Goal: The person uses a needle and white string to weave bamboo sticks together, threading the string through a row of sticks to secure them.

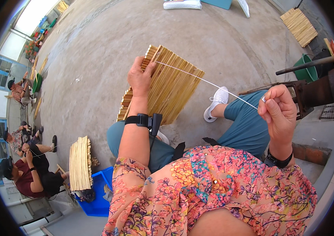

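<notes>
A mat of straw-coloured reed stalks [178, 84] stands tilted before my knees, its cut stalk ends showing along the left side. My left hand [138, 80] grips its upper left edge, with the thumb on the front face. From near that thumb a white string [214, 83] runs taut across the mat to the right. My right hand [280, 110], raised above my right knee, is closed on the string's other end. A small silvery thing shows at its fingers; I cannot make out what it is.
A dark metal machine part with a bar [300, 66] juts in at the right, near a green bucket [306, 67]. Another reed mat [298, 26] lies at the far right. On the left are a blue crate [96, 200], a standing mat [79, 163] and several seated people.
</notes>
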The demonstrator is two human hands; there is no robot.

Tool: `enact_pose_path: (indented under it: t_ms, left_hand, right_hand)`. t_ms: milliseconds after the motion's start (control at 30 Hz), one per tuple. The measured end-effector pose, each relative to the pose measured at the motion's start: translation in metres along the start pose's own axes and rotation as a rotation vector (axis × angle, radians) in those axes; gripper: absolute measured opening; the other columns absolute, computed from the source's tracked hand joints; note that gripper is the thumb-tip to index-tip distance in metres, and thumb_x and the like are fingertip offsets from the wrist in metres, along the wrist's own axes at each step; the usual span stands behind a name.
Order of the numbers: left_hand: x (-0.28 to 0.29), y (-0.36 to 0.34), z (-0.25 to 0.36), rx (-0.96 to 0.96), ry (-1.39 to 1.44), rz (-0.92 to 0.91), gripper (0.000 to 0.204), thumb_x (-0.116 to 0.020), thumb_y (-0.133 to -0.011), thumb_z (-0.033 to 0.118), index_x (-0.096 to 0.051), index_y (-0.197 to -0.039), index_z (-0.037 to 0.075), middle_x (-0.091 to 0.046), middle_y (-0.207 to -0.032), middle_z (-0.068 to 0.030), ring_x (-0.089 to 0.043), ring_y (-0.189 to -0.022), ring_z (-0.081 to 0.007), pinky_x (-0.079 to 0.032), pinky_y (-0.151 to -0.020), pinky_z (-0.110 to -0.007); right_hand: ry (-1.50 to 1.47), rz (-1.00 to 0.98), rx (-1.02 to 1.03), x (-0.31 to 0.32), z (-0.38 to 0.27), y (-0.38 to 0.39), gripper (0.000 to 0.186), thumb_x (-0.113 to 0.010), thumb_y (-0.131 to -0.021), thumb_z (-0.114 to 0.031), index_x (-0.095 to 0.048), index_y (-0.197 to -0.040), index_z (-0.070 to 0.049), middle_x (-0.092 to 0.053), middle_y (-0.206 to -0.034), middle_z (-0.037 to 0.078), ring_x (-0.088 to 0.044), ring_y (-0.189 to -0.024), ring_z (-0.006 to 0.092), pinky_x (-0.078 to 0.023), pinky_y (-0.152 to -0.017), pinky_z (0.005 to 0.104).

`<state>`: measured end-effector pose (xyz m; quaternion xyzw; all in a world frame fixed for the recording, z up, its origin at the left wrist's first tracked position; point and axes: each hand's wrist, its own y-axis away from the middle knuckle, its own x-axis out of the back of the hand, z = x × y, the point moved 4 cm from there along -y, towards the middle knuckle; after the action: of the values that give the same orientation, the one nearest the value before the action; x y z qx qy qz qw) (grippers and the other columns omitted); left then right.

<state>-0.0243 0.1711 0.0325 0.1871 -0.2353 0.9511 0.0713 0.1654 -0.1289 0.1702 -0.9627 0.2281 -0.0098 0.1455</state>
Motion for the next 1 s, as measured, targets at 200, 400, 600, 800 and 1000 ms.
enact_pose_path:
  t_ms: [200, 400, 600, 800, 1000]
  left_hand:
    - [-0.001, -0.001, 0.000, 0.015, 0.022, 0.004, 0.022, -0.071, -0.074, 0.017, -0.063, -0.094, 0.009, -0.067, -0.078, -0.0047, -0.062, -0.068, -0.0165, -0.048, -0.063, -0.029]
    - [-0.005, -0.003, -0.003, -0.045, -0.015, -0.018, 0.033, -0.070, -0.075, 0.016, -0.063, -0.106, 0.009, -0.068, -0.087, -0.0078, -0.064, -0.077, -0.0193, -0.049, -0.070, -0.030]
    - [-0.011, 0.000, 0.001, -0.085, -0.073, -0.055, 0.037, -0.067, -0.078, 0.015, -0.060, -0.114, 0.010, -0.066, -0.099, -0.0086, -0.064, -0.087, -0.0208, -0.049, -0.077, -0.031]
    - [-0.008, -0.002, -0.005, -0.069, 0.109, -0.148, 0.038, -0.066, -0.078, 0.011, -0.057, -0.116, 0.008, -0.066, -0.098, -0.0102, -0.064, -0.086, -0.0219, -0.049, -0.077, -0.031]
    - [-0.005, 0.000, -0.001, -0.113, 0.013, -0.081, 0.035, -0.064, -0.078, 0.002, -0.052, -0.110, 0.000, -0.066, -0.090, -0.0089, -0.061, -0.080, -0.0139, -0.048, -0.072, -0.027]
  right_hand:
    - [0.020, -0.114, -0.093, -0.009, 0.005, 0.003, 0.006, -0.052, -0.090, -0.003, -0.049, -0.095, -0.001, -0.058, -0.074, 0.007, -0.041, -0.053, 0.0026, -0.032, -0.048, 0.0143]
    - [0.047, -0.139, -0.096, -0.013, 0.000, 0.002, 0.004, -0.052, -0.089, -0.001, -0.049, -0.092, 0.000, -0.058, -0.074, 0.007, -0.041, -0.052, 0.0020, -0.032, -0.048, 0.0142]
    - [0.054, -0.106, -0.113, -0.010, 0.000, 0.005, 0.004, -0.052, -0.088, -0.001, -0.050, -0.092, 0.000, -0.058, -0.072, 0.006, -0.042, -0.053, 0.0020, -0.032, -0.048, 0.0142]
    - [0.038, -0.080, -0.106, -0.009, 0.002, -0.002, 0.005, -0.052, -0.089, -0.003, -0.050, -0.092, 0.000, -0.058, -0.072, 0.006, -0.041, -0.052, 0.0015, -0.031, -0.048, 0.0142]
    - [0.015, -0.070, -0.123, -0.004, 0.004, -0.001, 0.005, -0.052, -0.089, -0.004, -0.050, -0.093, -0.001, -0.058, -0.072, 0.006, -0.040, -0.051, 0.0014, -0.030, -0.047, 0.0142]
